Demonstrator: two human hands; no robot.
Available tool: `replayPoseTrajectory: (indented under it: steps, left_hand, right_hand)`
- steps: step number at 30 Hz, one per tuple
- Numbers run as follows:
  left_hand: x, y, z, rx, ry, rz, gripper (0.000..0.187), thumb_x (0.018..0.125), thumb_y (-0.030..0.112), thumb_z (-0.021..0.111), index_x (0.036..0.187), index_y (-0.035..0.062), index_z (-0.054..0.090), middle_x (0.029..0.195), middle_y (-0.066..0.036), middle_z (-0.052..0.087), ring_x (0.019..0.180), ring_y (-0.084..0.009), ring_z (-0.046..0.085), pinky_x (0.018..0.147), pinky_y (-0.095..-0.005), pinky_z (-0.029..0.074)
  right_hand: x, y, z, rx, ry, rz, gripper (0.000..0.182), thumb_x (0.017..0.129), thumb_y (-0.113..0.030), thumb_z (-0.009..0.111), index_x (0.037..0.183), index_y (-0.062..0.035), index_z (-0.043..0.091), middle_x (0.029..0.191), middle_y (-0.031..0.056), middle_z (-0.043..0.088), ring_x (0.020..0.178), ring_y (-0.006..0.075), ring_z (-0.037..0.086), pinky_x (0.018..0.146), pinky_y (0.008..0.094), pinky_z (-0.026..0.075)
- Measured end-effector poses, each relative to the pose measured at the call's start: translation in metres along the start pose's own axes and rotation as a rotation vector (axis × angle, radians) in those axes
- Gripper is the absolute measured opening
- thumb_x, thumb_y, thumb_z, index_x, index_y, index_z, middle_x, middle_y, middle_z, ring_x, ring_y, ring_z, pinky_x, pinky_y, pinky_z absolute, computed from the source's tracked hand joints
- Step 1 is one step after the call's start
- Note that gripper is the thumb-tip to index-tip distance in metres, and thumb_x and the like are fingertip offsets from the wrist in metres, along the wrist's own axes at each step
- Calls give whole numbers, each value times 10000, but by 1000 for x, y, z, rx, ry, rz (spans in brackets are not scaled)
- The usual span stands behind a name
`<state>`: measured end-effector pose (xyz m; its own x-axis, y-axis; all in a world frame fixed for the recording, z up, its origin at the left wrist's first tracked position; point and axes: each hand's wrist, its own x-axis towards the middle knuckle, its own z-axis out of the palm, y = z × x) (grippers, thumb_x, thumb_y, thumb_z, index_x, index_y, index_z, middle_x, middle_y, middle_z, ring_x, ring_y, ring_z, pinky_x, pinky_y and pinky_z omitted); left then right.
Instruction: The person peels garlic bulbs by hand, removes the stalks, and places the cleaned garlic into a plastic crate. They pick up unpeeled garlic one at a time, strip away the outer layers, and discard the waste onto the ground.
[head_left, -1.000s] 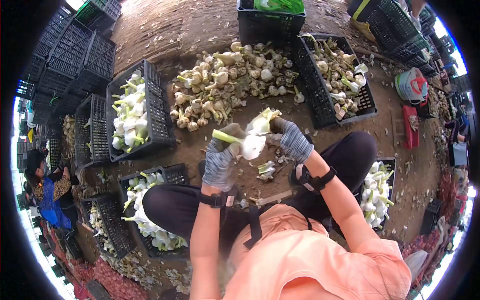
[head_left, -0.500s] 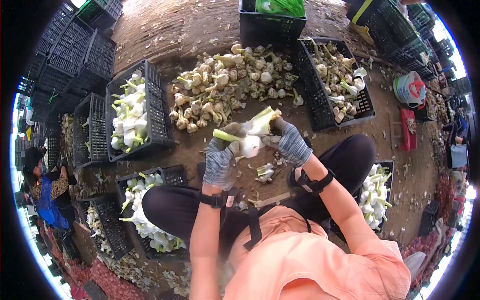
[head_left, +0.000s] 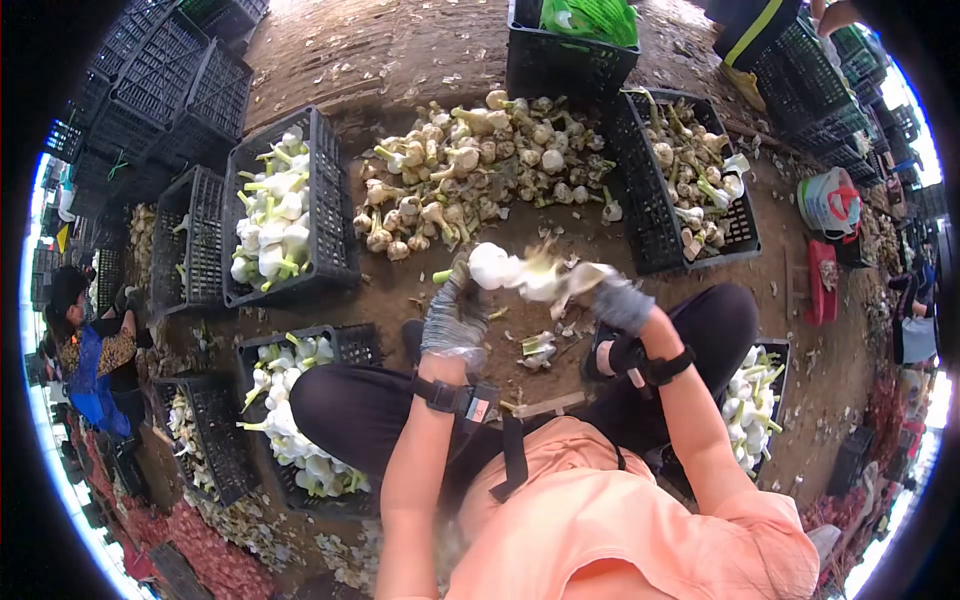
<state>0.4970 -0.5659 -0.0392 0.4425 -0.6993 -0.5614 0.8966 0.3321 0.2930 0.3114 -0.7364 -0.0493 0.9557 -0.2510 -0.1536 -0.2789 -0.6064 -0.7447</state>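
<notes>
My left hand [head_left: 456, 318], in a grey glove, is closed round the stem of a white garlic bulb [head_left: 490, 266], with the green stem end poking out on its left side. My right hand [head_left: 622, 300], gloved too, pinches pale outer leaves [head_left: 585, 280] that stretch between the hands, blurred by motion. Below them on the ground lies a small heap of peeled leaves [head_left: 538, 350]. Beyond my hands a pile of unpeeled garlic [head_left: 480, 165] spreads over the ground.
Crates of white garlic stand at left [head_left: 275, 215], lower left [head_left: 290, 420] and right [head_left: 755, 400]. Another crate [head_left: 700, 180] holds unpeeled garlic. A bucket [head_left: 828, 200] and red stool [head_left: 822, 280] are at right. A person [head_left: 95, 350] sits far left.
My hands have moved apart. The bulb has turned and shifted left with my left hand, and the leaves are pulled rightward by my right hand. The view has shifted slightly.
</notes>
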Motion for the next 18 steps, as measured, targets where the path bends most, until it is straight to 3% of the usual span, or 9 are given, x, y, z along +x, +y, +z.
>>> replayPoseTrajectory:
  steps: [1,2,5,7,11,13,15,17,18]
  left_hand:
    - [-1,1,0,-2,3,4,310,817,162,591,1091,34,524,1027,-93,591,914,-180,581,702,-253,534]
    - [-3,3,1,-24,119,-1,261,806,181,606,1029,54,557,994,-84,599,887,-177,588,637,-255,542]
    - [-10,20,13,-62,247,23,233,782,213,637,959,70,586,933,-71,604,821,-171,593,552,-253,545]
    - [-7,45,1,-90,233,122,269,759,226,663,951,62,571,877,-67,590,753,-168,574,517,-245,530]
    - [-4,148,-7,-277,323,389,295,763,175,655,968,4,531,915,-104,573,798,-194,566,650,-264,524]
    - [1,186,-9,-265,365,554,301,775,149,640,996,-22,528,925,-135,566,821,-211,555,674,-259,532]
    - [-23,234,29,-239,394,746,284,809,155,608,993,-41,513,964,-119,552,855,-191,553,753,-256,519]
    - [-24,244,44,-139,304,885,255,820,142,588,972,-51,517,975,-135,550,840,-204,567,782,-276,523]
    - [-22,240,47,-106,323,873,243,820,130,583,973,-48,523,954,-144,554,845,-208,569,802,-294,523]
  right_hand:
    - [11,2,12,-166,-187,180,428,810,-299,548,1162,-64,486,985,129,603,903,282,572,788,337,456]
    - [10,-44,3,-455,-108,435,475,814,-337,530,1209,-85,449,1000,169,592,937,325,551,786,383,441]
    - [33,-38,17,9,-91,348,489,808,-321,543,1237,-119,423,1004,186,590,909,333,564,769,382,443]
    - [53,-48,20,-8,-69,316,474,800,-305,550,1226,-127,438,989,188,597,879,325,577,763,381,445]
    - [95,-22,43,294,146,252,369,762,-236,592,1101,-99,546,946,176,608,848,305,589,755,376,454]
    - [117,-26,41,28,51,479,293,743,-189,594,1007,-63,597,927,186,609,853,329,588,747,376,461]
    - [144,6,47,-345,-305,548,213,749,-150,559,874,12,618,888,201,609,837,351,599,725,408,471]
    - [171,0,36,-429,-393,613,239,751,-137,562,949,-11,607,988,201,590,907,344,578,765,407,464]
    - [185,-2,34,-476,-213,604,260,743,-131,571,982,-31,591,1044,196,558,953,342,552,793,402,455]
